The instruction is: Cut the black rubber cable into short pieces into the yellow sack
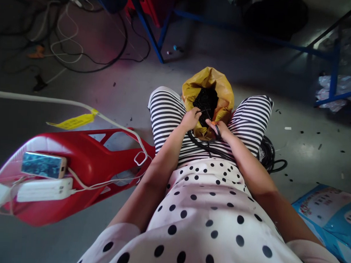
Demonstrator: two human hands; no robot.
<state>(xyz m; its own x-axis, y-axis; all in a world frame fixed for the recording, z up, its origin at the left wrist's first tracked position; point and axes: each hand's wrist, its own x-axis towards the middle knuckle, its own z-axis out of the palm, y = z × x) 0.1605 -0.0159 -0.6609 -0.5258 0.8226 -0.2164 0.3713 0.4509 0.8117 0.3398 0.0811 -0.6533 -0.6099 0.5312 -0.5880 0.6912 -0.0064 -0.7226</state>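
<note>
Between my knees stands a yellow bag, its mouth open, with a heap of small black pieces inside. My left hand is closed in a pinch over the bag's near left side, on a thin black strip that points right. Facing it, my right hand is closed around what look like small scissors with orange and black on the handle. Their thin tip reaches toward the strip; whether they touch is too small to tell. A black cable lies across my lap beneath both hands.
A red plastic stool at my left carries a phone and a white power bank. Coiled black cable lies by my right thigh, near a blue printed package. Blue table legs and tangled cords are ahead.
</note>
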